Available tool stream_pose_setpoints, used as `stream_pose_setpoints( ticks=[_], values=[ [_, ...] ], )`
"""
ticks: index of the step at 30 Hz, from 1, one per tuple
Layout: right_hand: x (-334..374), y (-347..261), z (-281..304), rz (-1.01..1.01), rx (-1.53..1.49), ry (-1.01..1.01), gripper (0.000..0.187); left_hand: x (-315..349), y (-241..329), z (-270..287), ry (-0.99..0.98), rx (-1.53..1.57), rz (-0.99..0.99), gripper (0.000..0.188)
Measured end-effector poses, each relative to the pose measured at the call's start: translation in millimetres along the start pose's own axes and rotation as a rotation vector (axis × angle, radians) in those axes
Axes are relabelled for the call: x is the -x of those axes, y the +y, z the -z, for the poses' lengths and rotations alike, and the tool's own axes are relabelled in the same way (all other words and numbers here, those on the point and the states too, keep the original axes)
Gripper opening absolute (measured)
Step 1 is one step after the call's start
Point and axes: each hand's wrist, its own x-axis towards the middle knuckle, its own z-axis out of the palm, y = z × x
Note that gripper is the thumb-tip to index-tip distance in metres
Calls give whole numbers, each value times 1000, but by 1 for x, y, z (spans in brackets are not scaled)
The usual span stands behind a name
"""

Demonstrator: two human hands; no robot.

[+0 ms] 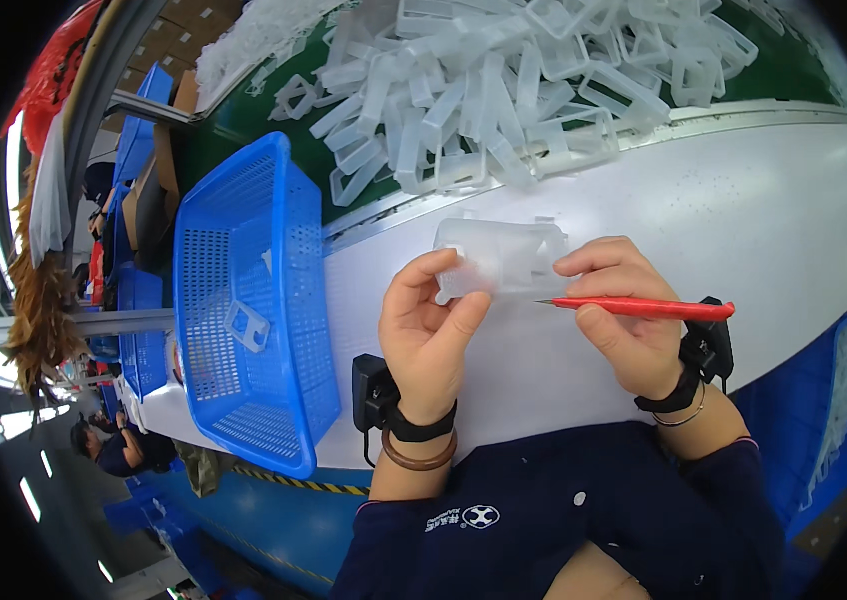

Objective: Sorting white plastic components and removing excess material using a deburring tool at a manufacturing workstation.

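Note:
A translucent, whitish plastic part (508,250), roughly box-shaped, is held just above the white table by my left hand (423,320), with thumb and fingers closed on its left end. In my right hand (633,325) lies a slim red trimming knife (643,306), its thin pointed blade aimed left toward the plastic part. The fingertips of that hand are beside the part's right end; whether they touch it I cannot tell. Black straps with small black boxes sit on both wrists.
A large heap of similar translucent plastic frames (503,90) covers the green surface at the back. To my left stands a blue perforated basket (293,300) holding one loose plastic piece (246,326). A blue bin (793,440) is at the right. Another person (123,447) sits far left.

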Motion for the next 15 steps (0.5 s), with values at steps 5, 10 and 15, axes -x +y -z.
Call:
stream_pose_setpoints(
  ticks=[5, 10, 15],
  values=[
    [3, 12, -6, 44, 5, -11, 13, 10, -5, -5, -30, 115, 124, 45],
    [5, 11, -7, 21, 10, -36, 14, 13, -5, -6, -32, 132, 148, 45],
    [7, 11, -7, -12, -8, -47, 14, 14, -8, -7, -32, 160, 147, 45]
  ],
)
